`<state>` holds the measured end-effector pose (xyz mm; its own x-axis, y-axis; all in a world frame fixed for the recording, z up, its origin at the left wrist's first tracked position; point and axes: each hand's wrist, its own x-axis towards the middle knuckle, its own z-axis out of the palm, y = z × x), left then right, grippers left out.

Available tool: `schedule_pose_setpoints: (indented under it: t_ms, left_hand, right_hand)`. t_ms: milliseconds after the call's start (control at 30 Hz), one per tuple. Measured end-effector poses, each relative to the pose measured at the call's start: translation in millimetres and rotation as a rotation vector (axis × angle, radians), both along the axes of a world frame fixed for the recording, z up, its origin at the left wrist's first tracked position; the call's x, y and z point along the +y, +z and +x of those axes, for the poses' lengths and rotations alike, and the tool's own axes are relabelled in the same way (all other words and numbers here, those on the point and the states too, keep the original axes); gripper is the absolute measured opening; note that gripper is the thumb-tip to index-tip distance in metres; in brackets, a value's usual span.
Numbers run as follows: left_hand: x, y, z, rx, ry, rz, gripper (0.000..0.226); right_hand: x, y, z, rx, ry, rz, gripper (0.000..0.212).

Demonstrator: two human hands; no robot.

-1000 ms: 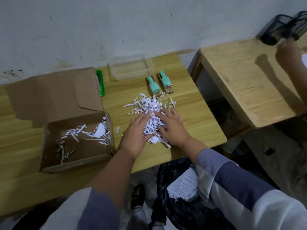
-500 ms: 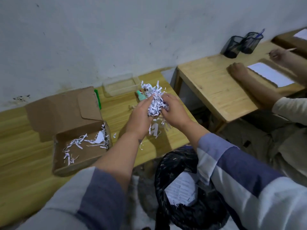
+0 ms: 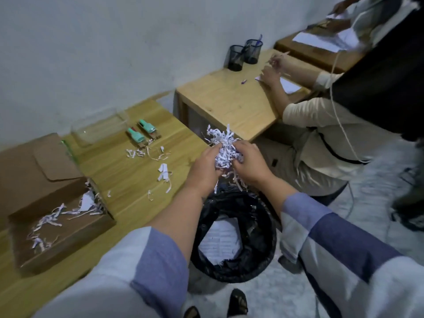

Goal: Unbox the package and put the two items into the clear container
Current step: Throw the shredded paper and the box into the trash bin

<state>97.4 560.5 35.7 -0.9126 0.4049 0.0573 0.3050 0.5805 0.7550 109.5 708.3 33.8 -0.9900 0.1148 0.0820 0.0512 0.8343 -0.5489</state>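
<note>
My left hand (image 3: 204, 167) and my right hand (image 3: 251, 164) together clutch a bundle of white shredded paper (image 3: 223, 146), held past the table's right edge above a black bin (image 3: 234, 237). Two small bottles with teal caps (image 3: 137, 136) (image 3: 149, 129) lie side by side on the wooden table (image 3: 128, 171). Just behind them to the left stands the empty clear container (image 3: 98, 128). The opened cardboard box (image 3: 57, 221) sits at the left with a few paper shreds in it.
Loose shreds (image 3: 164, 173) lie scattered on the table. A green marker (image 3: 70, 150) lies beside the box flap. A second desk (image 3: 229, 104) stands to the right with two black mesh cups (image 3: 244, 53); another person (image 3: 321, 134) sits there writing.
Both hands gathered the shredded paper from the table, lifted it and carried it right over the bin. The two bottles are now uncovered; a few shreds stayed on the table.
</note>
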Motion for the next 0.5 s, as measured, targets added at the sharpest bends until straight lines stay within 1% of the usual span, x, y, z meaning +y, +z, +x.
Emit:
schedule_pose_setpoints:
  t_ms: [100, 267, 400, 500]
  left_hand:
    - [8, -18, 0, -0.009, -0.032, -0.039, 0.071]
    - [33, -60, 24, -0.155, -0.041, -0.087, 0.069]
    - [48, -109, 34, -0.273, 0.018, -0.158, 0.070]
    - [63, -146, 43, -0.394, 0.117, -0.206, 0.073]
  right_hand:
    - [5, -11, 9, -0.054, -0.008, 0.010, 0.045]
    - [29, -56, 33, -0.160, 0.032, -0.027, 0.040]
    - [46, -102, 30, -0.282, 0.152, -0.031, 0.041]
    - [64, -137, 24, -0.399, 0.275, -0.046, 0.040]
